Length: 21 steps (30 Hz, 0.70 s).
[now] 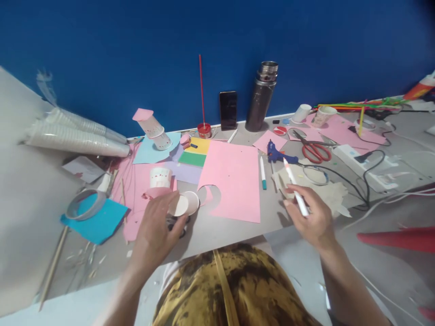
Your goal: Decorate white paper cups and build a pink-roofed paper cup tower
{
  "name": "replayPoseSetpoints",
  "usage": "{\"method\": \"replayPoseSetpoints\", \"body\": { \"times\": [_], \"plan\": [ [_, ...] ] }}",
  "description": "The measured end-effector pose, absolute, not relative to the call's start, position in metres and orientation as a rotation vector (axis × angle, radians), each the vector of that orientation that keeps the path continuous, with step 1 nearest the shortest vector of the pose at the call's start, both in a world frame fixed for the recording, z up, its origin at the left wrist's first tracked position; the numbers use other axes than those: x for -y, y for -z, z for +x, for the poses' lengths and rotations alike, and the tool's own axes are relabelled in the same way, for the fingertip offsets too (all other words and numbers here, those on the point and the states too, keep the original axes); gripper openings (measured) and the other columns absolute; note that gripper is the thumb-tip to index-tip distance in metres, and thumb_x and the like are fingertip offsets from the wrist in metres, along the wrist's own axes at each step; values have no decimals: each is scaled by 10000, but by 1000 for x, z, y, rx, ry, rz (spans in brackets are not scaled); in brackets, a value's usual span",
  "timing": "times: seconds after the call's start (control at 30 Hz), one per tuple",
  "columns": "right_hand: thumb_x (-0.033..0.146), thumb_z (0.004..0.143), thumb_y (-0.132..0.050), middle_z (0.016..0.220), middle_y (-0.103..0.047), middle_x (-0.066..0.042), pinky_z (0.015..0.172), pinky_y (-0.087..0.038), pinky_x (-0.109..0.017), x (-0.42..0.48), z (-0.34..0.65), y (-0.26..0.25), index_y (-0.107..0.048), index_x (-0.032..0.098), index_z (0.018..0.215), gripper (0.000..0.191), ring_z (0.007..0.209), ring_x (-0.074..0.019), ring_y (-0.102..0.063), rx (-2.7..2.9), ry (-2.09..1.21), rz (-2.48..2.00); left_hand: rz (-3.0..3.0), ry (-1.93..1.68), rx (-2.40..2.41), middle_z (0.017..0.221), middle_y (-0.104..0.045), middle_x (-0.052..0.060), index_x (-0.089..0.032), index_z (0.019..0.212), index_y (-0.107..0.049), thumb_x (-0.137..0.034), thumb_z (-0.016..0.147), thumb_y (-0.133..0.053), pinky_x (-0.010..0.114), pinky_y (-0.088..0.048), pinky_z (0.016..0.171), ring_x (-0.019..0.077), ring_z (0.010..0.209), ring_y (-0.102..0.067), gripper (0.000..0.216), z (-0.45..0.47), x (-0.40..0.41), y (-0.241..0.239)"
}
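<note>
My left hand is closed around a white paper cup tipped on its side, its mouth turned to the right. My right hand grips a white marker, which slants up and left with its orange-pink end away from me. Between the hands lies a pink sheet of paper with a round piece cut from its lower left edge. Just beyond the left hand stands a speckled paper cup. A white marker with a teal end rests right of the pink sheet.
A blue glue gun and red-handled scissors lie at right, near a power strip with cables. A dark flask and a phone stand by the blue wall. Stacked cups in plastic lie at left.
</note>
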State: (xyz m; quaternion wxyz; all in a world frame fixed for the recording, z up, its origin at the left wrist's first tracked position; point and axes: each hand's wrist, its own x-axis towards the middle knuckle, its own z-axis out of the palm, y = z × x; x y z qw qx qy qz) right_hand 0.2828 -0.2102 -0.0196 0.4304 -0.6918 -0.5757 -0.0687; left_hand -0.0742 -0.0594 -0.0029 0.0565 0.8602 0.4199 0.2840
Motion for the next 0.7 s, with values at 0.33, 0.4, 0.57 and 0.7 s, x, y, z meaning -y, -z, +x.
{"method": "replayPoseSetpoints", "body": {
  "times": [0.33, 0.4, 0.57, 0.7],
  "plan": [
    [302, 987, -622, 1234, -684, -132, 840, -592, -386, 208, 268, 49, -586, 221, 1373, 396, 949, -249, -689, 1619, -4, -1836, 2533, -867, -1415, 1298, -697, 181, -151, 1340, -600, -362, 934, -607, 524, -497, 1019, 383, 1193, -617, 457, -40, 22, -6],
    [284, 997, -592, 1212, -692, -130, 851, -590, -399, 208, 262, 55, -570, 222, 1383, 392, 930, -250, -688, 1592, 9, -1858, 2517, -798, -1529, 1295, -696, 187, -141, 1358, -593, -336, 930, -591, 534, -501, 989, 395, 1171, -615, 470, -32, 13, -5],
    [290, 1005, -537, 1198, -687, -167, 919, -566, -483, 197, 251, 68, -515, 195, 1438, 443, 1071, -327, -644, 1567, 175, -1917, 2483, -921, -1554, 1369, -633, 189, -152, 1389, -560, -279, 938, -562, 458, -516, 946, 355, 1227, -596, 469, -31, 21, -8],
    [312, 1017, -493, 1175, -675, -187, 923, -542, -525, 188, 251, 76, -470, 158, 1481, 490, 1061, -354, -614, 1602, 286, -2005, 2471, -868, -1326, 1000, -722, 107, -176, 1069, -672, -290, 975, -538, 416, -518, 861, 292, 975, -650, 199, -37, 55, 4]
  ]
}}
